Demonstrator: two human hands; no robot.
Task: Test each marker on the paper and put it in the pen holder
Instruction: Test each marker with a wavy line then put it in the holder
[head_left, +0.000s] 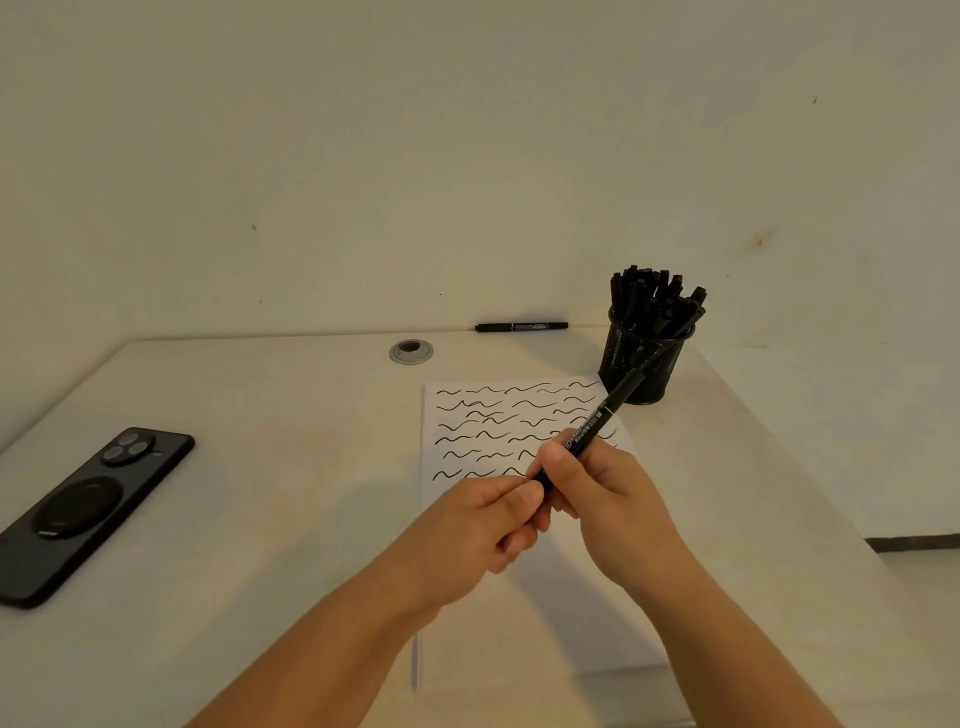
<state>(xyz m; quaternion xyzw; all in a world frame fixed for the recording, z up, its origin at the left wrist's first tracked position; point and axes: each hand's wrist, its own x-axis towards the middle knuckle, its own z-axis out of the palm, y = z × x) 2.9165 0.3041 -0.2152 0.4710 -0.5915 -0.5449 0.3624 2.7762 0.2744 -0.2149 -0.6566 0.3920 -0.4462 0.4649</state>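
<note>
My right hand grips a black marker by its barrel, the marker slanting up and to the right above the paper. My left hand pinches the marker's near end, where the cap or tip is hidden by my fingers. The white paper lies on the table and carries several rows of black wavy lines. A black mesh pen holder stands at the paper's far right corner, packed with several black markers. One more black marker lies flat at the table's back edge by the wall.
A black phone lies camera side up at the left of the beige table. A round grey cable grommet sits near the back edge. The table's right edge runs diagonally past the pen holder.
</note>
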